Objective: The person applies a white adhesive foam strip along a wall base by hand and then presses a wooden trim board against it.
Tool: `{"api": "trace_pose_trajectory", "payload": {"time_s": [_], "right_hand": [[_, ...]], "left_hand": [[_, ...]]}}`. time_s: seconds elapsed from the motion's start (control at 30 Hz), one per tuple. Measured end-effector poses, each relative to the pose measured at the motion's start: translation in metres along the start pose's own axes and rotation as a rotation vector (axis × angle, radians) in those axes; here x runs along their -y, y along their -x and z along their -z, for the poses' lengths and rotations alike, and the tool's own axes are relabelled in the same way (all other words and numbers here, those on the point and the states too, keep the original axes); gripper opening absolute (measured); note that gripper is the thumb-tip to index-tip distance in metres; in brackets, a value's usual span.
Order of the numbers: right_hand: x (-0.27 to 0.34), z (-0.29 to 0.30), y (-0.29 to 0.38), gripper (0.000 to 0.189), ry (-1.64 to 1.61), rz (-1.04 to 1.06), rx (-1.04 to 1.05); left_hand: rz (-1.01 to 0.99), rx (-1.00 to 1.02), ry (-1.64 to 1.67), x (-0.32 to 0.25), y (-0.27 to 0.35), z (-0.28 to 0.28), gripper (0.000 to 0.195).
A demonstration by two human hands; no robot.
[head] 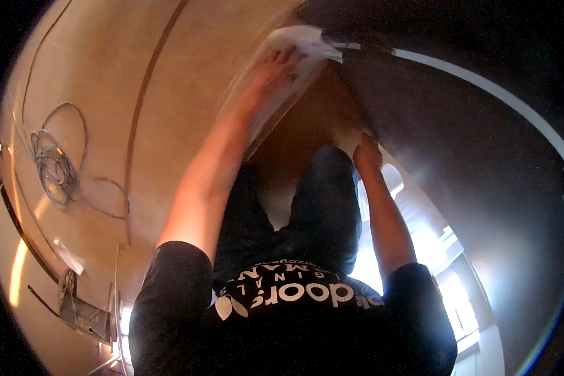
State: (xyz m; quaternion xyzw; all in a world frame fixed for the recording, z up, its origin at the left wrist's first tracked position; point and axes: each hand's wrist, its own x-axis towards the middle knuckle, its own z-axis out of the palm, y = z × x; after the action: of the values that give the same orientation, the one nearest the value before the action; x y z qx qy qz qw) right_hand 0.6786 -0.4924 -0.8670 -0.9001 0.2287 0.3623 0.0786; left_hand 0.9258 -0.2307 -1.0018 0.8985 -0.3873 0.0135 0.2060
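Note:
My left hand (278, 70) lies with its fingers spread on a whitish, partly see-through sheet (305, 37). I cannot tell whether it is film or thin fabric. The sheet runs along the edge of a brown surface, and its far end is loose and ragged. Lower and to the right, beside my right knee, is my right hand (369, 155) with its fingers curled. It is near a pale, blurred edge, and whether it holds anything is too dark to see. Between my arms are my dark-trousered legs (326, 188), the knees bent.
At left, a coiled grey cable (56, 169) lies against the wide tan surface (183, 61), which a dark line (143, 103) crosses. A long white strip (479, 89) curves over the dark area on the right. Bright windows (458, 301) glare at lower right. A grey box-like object (84, 317) is at lower left.

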Motion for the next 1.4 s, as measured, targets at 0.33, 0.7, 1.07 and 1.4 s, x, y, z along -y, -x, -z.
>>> {"api": "trace_pose_trajectory", "payload": {"time_s": [0.33, 0.7, 1.07, 1.4], "right_hand": [[0.159, 0.033, -0.073, 0.050, -0.268, 0.390, -0.274], [0.174, 0.025, -0.145, 0.058, -0.241, 0.591, -0.439], [0.162, 0.028, -0.159, 0.062, 0.288, 0.511, -0.151], [0.172, 0.037, -0.125, 0.064, -0.126, 0.235, -0.143]], "left_hand": [[0.222, 0.116, 0.609, -0.014, -0.014, -0.034, 0.056], [0.071, 0.045, 0.048, 0.002, 0.000, -0.017, 0.054], [-0.118, 0.343, -0.070, -0.011, -0.084, 0.037, 0.045], [-0.325, 0.162, -0.141, -0.001, -0.085, 0.033, 0.052]]}}
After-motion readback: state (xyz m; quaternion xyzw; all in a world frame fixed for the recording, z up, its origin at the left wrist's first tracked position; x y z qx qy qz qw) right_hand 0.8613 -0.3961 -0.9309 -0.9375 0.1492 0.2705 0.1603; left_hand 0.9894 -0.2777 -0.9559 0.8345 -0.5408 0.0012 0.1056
